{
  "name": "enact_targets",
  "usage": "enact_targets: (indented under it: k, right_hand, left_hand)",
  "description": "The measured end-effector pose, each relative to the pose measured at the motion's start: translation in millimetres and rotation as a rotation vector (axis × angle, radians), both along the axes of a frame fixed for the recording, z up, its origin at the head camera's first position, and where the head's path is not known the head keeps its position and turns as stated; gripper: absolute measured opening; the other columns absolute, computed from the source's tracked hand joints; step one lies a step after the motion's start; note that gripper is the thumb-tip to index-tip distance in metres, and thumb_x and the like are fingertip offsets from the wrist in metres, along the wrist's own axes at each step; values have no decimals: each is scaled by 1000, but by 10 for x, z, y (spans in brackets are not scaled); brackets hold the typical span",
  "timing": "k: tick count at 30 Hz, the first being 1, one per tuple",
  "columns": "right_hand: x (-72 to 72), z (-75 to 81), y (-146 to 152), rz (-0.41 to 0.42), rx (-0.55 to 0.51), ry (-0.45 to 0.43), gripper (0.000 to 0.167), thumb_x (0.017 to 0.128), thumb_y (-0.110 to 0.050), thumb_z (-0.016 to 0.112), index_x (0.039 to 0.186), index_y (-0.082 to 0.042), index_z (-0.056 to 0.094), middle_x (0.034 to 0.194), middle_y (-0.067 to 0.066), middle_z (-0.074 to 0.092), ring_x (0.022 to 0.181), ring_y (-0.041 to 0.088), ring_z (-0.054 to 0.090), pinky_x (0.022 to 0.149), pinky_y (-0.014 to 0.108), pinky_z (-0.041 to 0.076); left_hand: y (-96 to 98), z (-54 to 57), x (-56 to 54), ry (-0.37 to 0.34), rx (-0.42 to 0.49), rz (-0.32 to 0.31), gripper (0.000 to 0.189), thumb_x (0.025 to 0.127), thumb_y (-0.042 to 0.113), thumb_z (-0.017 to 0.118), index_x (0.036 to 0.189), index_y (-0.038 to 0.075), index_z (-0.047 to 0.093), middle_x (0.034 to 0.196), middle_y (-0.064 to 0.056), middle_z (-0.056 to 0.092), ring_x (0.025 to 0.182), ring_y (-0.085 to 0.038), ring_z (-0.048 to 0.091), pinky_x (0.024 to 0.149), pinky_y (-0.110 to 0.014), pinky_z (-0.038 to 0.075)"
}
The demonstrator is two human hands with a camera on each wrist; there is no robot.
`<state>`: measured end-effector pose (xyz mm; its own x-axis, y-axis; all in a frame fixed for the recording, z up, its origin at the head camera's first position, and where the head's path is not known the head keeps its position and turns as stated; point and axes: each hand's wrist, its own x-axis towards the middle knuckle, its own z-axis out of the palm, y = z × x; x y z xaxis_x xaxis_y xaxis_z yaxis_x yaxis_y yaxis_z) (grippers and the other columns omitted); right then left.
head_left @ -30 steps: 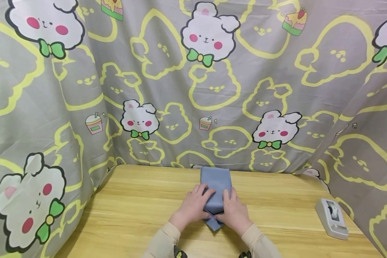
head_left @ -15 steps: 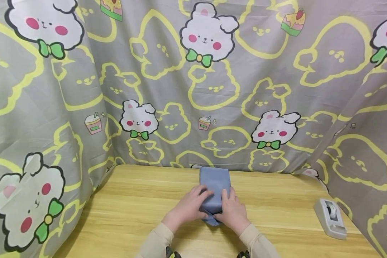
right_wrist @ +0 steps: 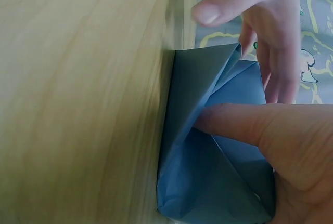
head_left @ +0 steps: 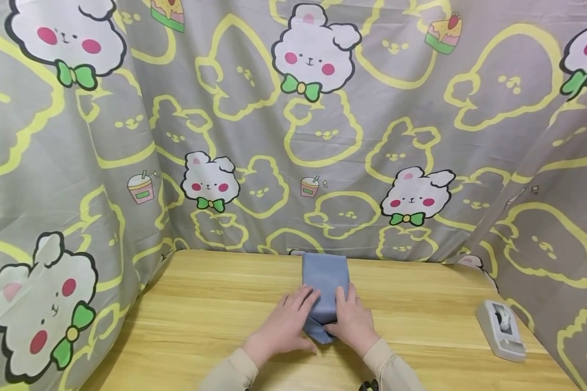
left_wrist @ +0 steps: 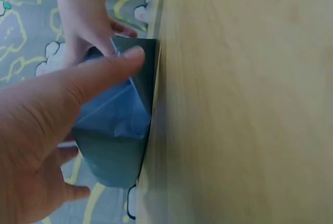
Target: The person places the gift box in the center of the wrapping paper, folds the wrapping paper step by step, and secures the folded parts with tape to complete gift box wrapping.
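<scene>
A box-shaped package wrapped in blue-grey paper [head_left: 329, 270] lies on the wooden table. At its near end the paper is folded into a pointed flap [head_left: 320, 332], which stands partly out from the end. My right hand [head_left: 356, 320] grips the package's right side, and its thumb [right_wrist: 234, 122] presses into the end fold beside the flap. On the left side, my left hand [head_left: 286, 326] has its fingertips at the package's upper left edge. Its thumb [left_wrist: 112, 73] is stretched out, apart from the end folds in the right wrist view.
A grey tape dispenser [head_left: 501, 331] with a tape roll stands at the right of the wooden table [head_left: 200, 315]. A patterned curtain [head_left: 254, 179] hangs behind the table and along both sides.
My left thumb has drawn back from the end flap, and the left hand has shifted left and towards me. The flap's shape has altered. My right hand keeps its hold.
</scene>
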<state>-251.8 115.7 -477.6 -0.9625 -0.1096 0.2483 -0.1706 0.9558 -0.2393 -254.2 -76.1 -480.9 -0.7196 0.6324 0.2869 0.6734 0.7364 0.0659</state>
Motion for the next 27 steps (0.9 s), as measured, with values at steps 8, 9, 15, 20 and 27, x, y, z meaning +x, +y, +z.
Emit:
enact_targets:
  k: [8,9,15,20,27]
  right_hand:
    - [-2,-5,7,6,-12,-10,86,62,-42,90,121,-3,42,136,35,38,93,42,60,54,47,49]
    - [-7,3,20,23,-25,-10,85,62,-42,90,121,-2,42,136,35,38,92,41,60,54,46,50]
    - [-81,119,305,246,-193,-157,75,69,-30,87,124,-4,43,137,32,34,95,34,61,72,42,53]
    - [-142,191,602,442,-317,-344,89,68,-24,88,138,-5,36,147,31,18,125,44,46,96,52,46]
    - [-173,53,595,422,-253,-248,98,62,-35,91,139,-7,37,148,32,20,125,43,49,97,50,47]
  left_hand:
    - [135,46,5,-11,-101,129,114,65,59,82,153,15,26,156,-12,32,145,-30,32,103,-58,42]
    - [140,55,8,-6,-110,135,111,66,59,82,153,15,28,155,-12,33,145,-30,32,103,-57,43]
    - [134,93,23,4,-101,132,103,70,57,80,150,14,33,152,-13,37,142,-31,36,101,-55,45]
    - [132,79,18,-4,-82,131,102,69,56,80,150,14,34,152,-13,37,142,-31,37,101,-53,46]
    - [140,60,-29,-2,-91,134,96,74,56,77,150,16,34,152,-12,37,142,-29,37,103,-49,46]
